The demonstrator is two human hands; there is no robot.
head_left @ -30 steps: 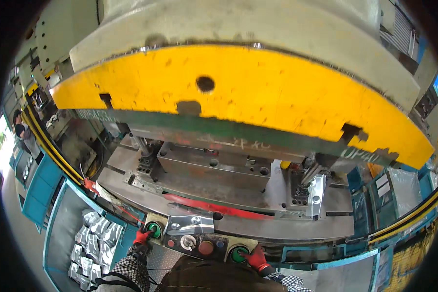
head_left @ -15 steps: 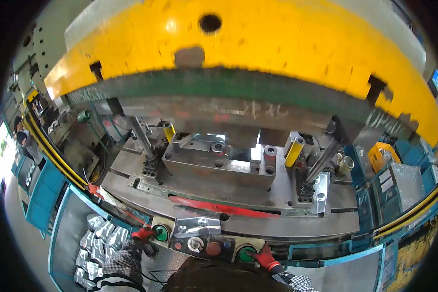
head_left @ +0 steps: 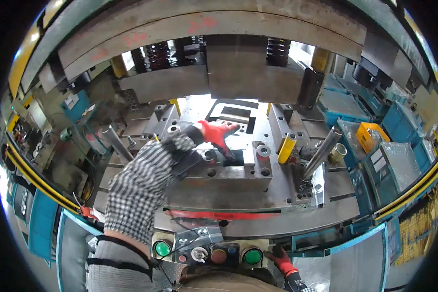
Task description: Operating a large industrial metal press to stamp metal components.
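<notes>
My left hand [head_left: 218,133], in a red glove with a checked sleeve, reaches into the open press. Its fingers curl down at a dark recess in the lower die block [head_left: 219,181], next to a round bushing [head_left: 209,155]. I cannot see whether they grip a part. My right hand [head_left: 282,261], also red-gloved, rests at the right end of the control box [head_left: 199,243], beside the right green button [head_left: 252,256] and holding nothing. The upper die [head_left: 228,68] hangs raised above the block.
A left green button [head_left: 162,248] and a red button [head_left: 218,255] sit on the control box. Steel guide pillars [head_left: 322,152] [head_left: 116,141] and a yellow post [head_left: 287,147] stand around the die. Blue bins [head_left: 399,121] and a yellow crate [head_left: 370,136] are at the right.
The press ram has risen and the die now stands open. My left hand left the left green button and reached into the die. My right hand stayed by the right button.
</notes>
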